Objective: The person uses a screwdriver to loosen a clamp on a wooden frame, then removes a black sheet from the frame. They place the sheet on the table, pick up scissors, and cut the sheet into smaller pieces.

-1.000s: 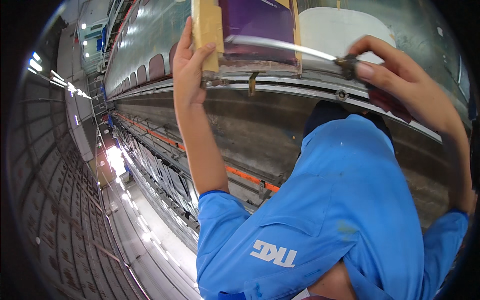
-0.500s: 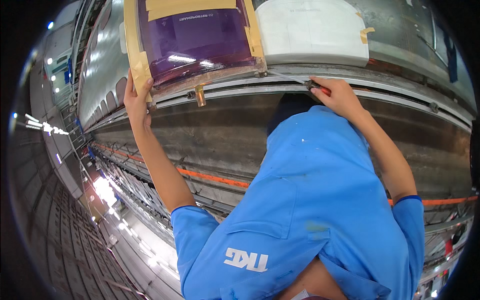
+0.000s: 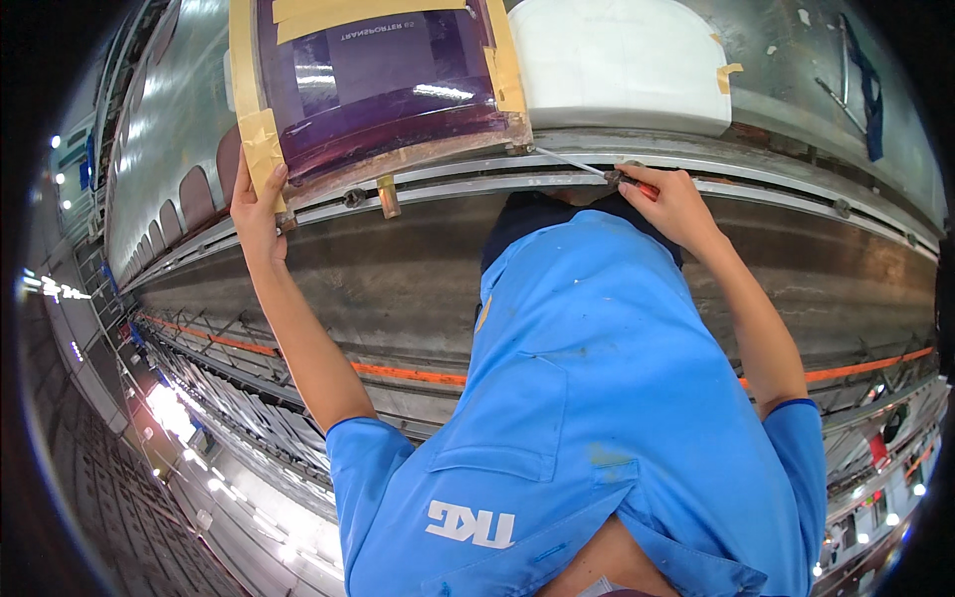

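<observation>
My left hand (image 3: 257, 214) grips the lower left of a purple screen frame (image 3: 378, 99), its fingers wrapped round the edge strip covered in yellow masking tape (image 3: 249, 90). My right hand (image 3: 676, 209) holds a screwdriver (image 3: 577, 162) with a red and black handle, its long metal shaft reaching to the frame's lower right corner. A small brass-coloured bracket (image 3: 388, 199) hangs from the frame's lower edge over the metal rail (image 3: 756, 189).
A white rounded panel (image 3: 617, 60) lies right of the frame. A long metal bed (image 3: 159, 119) carries dark red rounded pieces at left. A blue strap-like item (image 3: 870, 119) lies at upper right. An orange rail (image 3: 408, 373) runs along the aisle behind me.
The screwdriver has come down from across the purple screen to the frame's lower right corner. My head view has shifted, so the frame and both hands appear further left.
</observation>
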`<state>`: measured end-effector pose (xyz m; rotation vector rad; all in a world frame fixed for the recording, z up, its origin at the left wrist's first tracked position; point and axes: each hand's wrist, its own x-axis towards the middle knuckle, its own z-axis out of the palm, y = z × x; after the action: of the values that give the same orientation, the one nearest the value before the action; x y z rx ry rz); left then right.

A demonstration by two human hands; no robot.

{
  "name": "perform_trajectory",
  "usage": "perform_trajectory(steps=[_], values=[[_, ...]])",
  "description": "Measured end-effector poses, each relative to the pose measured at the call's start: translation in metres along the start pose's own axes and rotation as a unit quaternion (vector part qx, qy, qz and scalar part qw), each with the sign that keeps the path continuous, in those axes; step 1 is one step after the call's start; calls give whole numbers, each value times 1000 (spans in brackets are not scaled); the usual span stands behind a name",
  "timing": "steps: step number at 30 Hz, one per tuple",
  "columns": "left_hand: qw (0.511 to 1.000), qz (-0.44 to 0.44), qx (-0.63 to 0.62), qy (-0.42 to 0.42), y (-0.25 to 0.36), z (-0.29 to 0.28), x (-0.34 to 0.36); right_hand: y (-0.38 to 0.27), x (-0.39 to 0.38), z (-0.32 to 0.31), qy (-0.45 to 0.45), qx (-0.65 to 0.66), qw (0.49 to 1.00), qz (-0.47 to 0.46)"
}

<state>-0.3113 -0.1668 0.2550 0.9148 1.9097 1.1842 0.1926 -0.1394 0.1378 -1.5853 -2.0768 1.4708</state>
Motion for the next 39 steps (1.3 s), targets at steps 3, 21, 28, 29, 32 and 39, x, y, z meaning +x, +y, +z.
perform_trajectory(steps=[3,21,28,29,32,39], values=[[1000,-4,1,-1,-2,-1,3,-10,-2,-4,-9,-6,1000,25],[1000,-1,17,5,7,9,0,0,38,-33,-247,203,925,205],[1000,-4,24,10,-11,-1,4,-5,81,-57,-374,475,685,406],[1000,0,21,12,-11,-1,5,-8,82,-57,-379,469,683,414],[1000,3,20,16,-7,4,2,-29,88,-61,-376,377,746,400],[999,8,26,28,1,10,1,-74,83,-51,-341,-50,930,132]])
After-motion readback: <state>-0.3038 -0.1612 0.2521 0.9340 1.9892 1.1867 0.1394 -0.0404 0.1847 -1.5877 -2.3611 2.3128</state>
